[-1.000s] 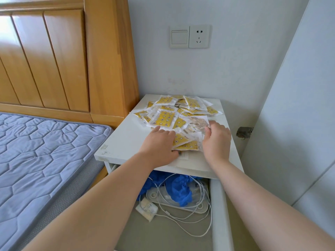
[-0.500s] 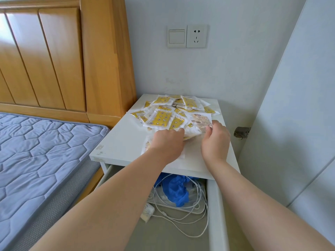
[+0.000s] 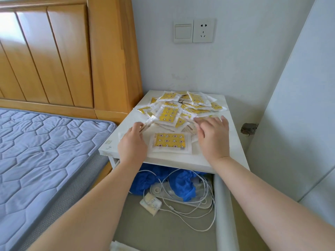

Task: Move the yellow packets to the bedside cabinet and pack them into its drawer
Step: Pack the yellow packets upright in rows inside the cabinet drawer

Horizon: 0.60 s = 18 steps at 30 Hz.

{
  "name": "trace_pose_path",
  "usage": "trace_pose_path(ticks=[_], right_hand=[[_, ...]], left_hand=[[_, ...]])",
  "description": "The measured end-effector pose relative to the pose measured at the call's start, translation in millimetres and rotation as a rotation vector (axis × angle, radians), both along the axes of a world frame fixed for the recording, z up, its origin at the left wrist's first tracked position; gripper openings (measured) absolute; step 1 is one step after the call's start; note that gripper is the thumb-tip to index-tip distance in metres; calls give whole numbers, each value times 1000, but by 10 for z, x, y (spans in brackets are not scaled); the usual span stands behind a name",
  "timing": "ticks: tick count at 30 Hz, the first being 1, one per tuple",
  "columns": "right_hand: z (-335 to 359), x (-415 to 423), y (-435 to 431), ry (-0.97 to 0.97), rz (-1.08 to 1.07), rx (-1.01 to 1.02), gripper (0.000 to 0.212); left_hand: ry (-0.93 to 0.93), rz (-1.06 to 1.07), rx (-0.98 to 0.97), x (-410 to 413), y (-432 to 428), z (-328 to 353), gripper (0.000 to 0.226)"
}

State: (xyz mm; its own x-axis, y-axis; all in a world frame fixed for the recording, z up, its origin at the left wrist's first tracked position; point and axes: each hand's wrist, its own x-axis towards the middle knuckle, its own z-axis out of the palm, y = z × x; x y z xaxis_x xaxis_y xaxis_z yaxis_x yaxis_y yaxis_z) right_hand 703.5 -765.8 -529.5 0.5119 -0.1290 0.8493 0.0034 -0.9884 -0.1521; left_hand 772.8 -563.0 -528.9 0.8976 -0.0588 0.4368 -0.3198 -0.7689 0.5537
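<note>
Several yellow packets (image 3: 183,107) lie heaped on the white bedside cabinet (image 3: 233,144), towards its back. One yellow packet (image 3: 170,141) lies flat and alone near the front edge, between my hands. My left hand (image 3: 133,144) pinches a thin stack of packets (image 3: 147,124) edge-on at the left of the heap. My right hand (image 3: 213,136) hovers with fingers spread over the heap's near right side, holding nothing. The drawer (image 3: 223,211) below stands pulled open.
The drawer holds blue cloth (image 3: 181,185), white cables (image 3: 195,212), a white power strip and a small pale packet (image 3: 150,203). A wooden headboard (image 3: 72,57) and blue mattress (image 3: 41,151) lie left. A grey wall panel (image 3: 299,124) stands right; a switch and socket (image 3: 194,30) are above.
Both hands were gathered over packets at the heap's front. They have spread apart, leaving one packet flat between them; the left hand lifted a stack to the left, the right hand opened.
</note>
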Motion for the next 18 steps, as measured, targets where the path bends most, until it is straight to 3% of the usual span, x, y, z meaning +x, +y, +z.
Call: trace_pose_path(ticks=[2,5,9,11,15,18], right_hand=[[-7,9,67,36,69,-169,23],[-16,37,265,158,171,-228,20],[176,73,539,758,235,-73,45],[303,146,569,869,250,54,48],[504,296,545,1016,221,118,23],[576,380,585,1126,186,137,34]], left_hand=[[29,29,-110,17,13,-74,37],[28,4,-94,57,22,-87,38],[31,-7,-95,51,44,-87,41],[30,-13,-90,60,56,-98,40],[43,-20,-80,70,56,-103,39],[43,-17,-80,61,50,-99,41]])
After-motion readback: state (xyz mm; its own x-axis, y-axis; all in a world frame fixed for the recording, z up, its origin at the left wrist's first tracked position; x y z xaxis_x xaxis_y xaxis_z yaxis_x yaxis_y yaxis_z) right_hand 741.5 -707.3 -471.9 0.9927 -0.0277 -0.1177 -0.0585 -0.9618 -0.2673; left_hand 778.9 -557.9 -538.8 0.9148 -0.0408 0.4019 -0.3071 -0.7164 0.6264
